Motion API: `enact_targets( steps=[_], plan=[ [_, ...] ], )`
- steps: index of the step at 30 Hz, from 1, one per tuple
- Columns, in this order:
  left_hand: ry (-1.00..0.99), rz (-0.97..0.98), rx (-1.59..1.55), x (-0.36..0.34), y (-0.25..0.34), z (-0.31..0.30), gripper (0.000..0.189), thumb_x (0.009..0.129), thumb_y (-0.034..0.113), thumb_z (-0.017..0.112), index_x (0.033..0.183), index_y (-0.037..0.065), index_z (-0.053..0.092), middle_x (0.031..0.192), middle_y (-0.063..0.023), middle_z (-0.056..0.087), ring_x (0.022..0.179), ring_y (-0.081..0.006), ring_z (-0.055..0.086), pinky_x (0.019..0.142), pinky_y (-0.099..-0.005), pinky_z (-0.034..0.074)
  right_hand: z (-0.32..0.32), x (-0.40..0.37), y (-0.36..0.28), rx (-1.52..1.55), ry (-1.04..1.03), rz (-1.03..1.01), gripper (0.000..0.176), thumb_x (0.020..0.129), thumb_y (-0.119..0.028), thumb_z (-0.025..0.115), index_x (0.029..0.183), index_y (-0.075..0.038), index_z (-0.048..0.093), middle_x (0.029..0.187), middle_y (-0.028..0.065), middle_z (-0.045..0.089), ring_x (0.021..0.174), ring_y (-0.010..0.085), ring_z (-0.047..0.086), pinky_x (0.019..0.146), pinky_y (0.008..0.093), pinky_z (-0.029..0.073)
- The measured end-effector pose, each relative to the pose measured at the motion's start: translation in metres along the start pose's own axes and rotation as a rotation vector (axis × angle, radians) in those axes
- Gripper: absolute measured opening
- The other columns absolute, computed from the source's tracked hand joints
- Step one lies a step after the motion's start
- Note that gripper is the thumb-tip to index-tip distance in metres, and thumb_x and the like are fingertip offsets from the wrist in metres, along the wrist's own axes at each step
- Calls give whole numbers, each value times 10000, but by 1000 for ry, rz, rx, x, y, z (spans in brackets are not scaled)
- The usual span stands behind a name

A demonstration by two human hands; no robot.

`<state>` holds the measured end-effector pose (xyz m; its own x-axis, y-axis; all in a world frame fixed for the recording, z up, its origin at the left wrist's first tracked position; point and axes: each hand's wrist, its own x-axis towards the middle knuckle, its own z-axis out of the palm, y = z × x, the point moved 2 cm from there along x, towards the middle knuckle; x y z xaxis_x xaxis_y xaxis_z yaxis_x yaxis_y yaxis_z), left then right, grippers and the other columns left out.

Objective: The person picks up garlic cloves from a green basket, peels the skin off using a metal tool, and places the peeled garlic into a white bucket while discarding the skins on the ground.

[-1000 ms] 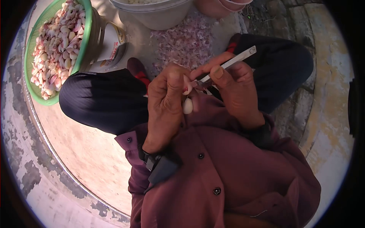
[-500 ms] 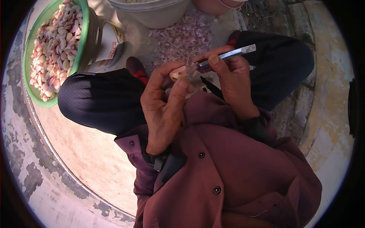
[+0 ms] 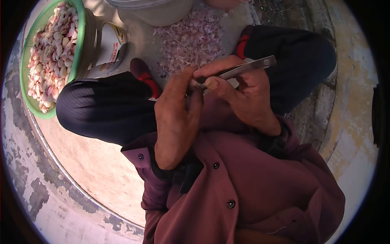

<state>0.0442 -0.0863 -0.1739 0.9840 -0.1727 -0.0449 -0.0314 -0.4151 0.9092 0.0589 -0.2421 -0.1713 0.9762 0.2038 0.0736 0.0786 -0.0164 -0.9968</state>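
Note:
My left hand is closed, with its thumb and fingers pinching a garlic clove that is mostly hidden. Against that clove my right hand is brought close, its fingertips touching or nearly touching the left ones. It grips a slim, flat metal tool, like a small knife, with a round mark near its outer end. The tool's working tip is hidden among the fingers. Purple-white garlic skins lie on the ground beyond the hands.
A green-rimmed basket heaped with garlic cloves stands at the upper left, beside a white printed bucket. A large pale tub and a pinkish container are at the top. My bent legs frame the space on both sides.
My right hand has moved left and in toward the left hand, and the tool has tilted. The left fingers have closed over the clove, which showed plainly before. The view has shifted slightly.

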Motion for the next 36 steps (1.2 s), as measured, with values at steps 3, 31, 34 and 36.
enact_targets(
  steps=[3,31,34,36],
  plan=[
    [-16,60,37,1,0,0,386,791,-87,606,1167,-14,557,891,-143,590,754,-269,608,634,-338,486,-2,-2,3,-16,-2,-7,188,898,-118,649,1020,25,628,967,120,682,856,146,656,768,252,524],
    [27,-531,-867,-2,-16,-11,94,941,105,563,1014,51,536,809,-51,653,470,25,379,414,-145,250,-19,-5,42,167,272,169,175,950,-156,576,1044,-12,610,980,126,676,957,162,632,855,285,500],
    [14,-509,-862,2,-14,-8,106,937,99,571,1021,49,531,827,-58,659,519,16,434,442,-142,288,2,-10,26,387,113,138,182,924,-148,620,1036,-5,611,986,123,677,968,166,629,869,288,494],
    [15,-529,-859,2,-7,-5,109,933,95,581,1016,46,531,835,-57,660,575,4,477,471,-140,315,7,-9,22,417,128,130,170,923,-141,621,1025,-6,614,982,123,677,947,160,632,855,280,495]
  ],
)
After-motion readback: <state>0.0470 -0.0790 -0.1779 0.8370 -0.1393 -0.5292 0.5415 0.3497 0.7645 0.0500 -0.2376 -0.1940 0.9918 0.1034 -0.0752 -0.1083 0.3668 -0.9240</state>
